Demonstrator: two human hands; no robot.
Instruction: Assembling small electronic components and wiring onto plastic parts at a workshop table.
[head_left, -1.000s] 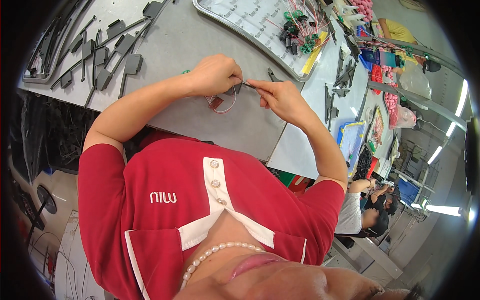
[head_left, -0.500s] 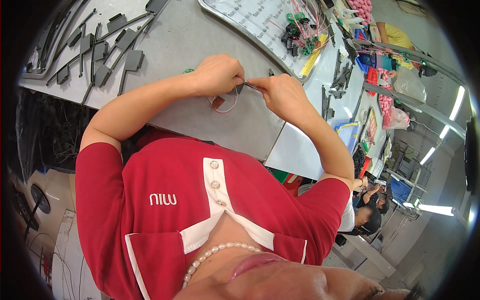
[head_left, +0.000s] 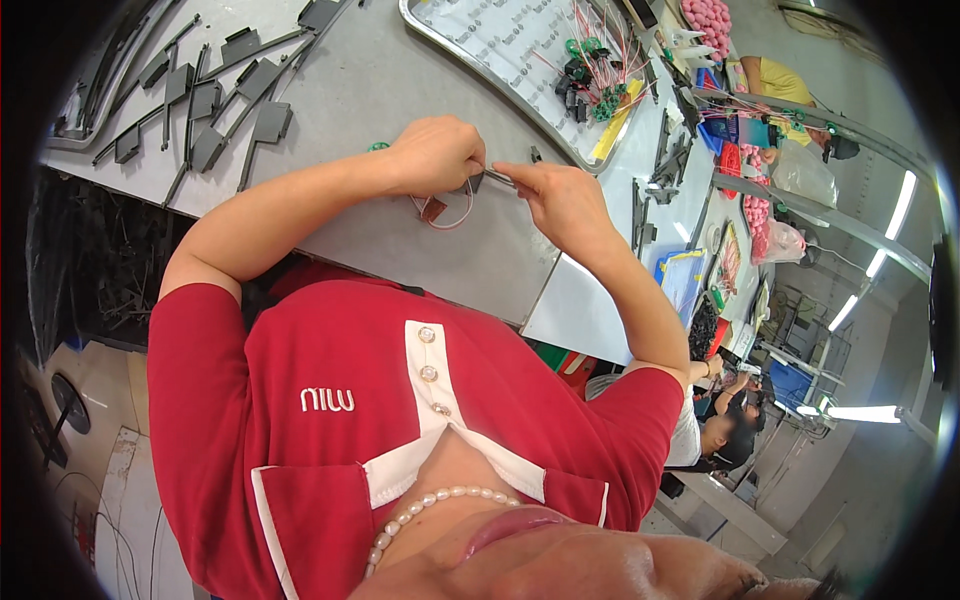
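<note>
Over the grey table, my left hand [head_left: 437, 156] is closed, its fingertips pinching a small dark grey part [head_left: 476, 183], mostly hidden by the fingers. Below that part hang a loop of thin white and reddish wire [head_left: 467, 212] and a small copper-brown piece [head_left: 433, 210]. A bit of green [head_left: 378, 147], perhaps a circuit board, shows beside my left wrist. Close by, my right hand [head_left: 560, 200] is closed on a thin dark rod-like thing [head_left: 503, 179], its index finger stretched toward the left fingertips. The rod's exact kind cannot be made out.
Several dark grey plastic parts with long stems [head_left: 205, 100] lie at the left. Beyond my hands is a metal tray [head_left: 480, 50] holding green and black wired components [head_left: 600, 85]. More dark parts [head_left: 643, 215] lie at the right. Co-workers [head_left: 720, 430] sit farther right.
The view has shifted slightly. My right index finger has moved a little and the rod shows more between the hands. Both hands keep their hold.
</note>
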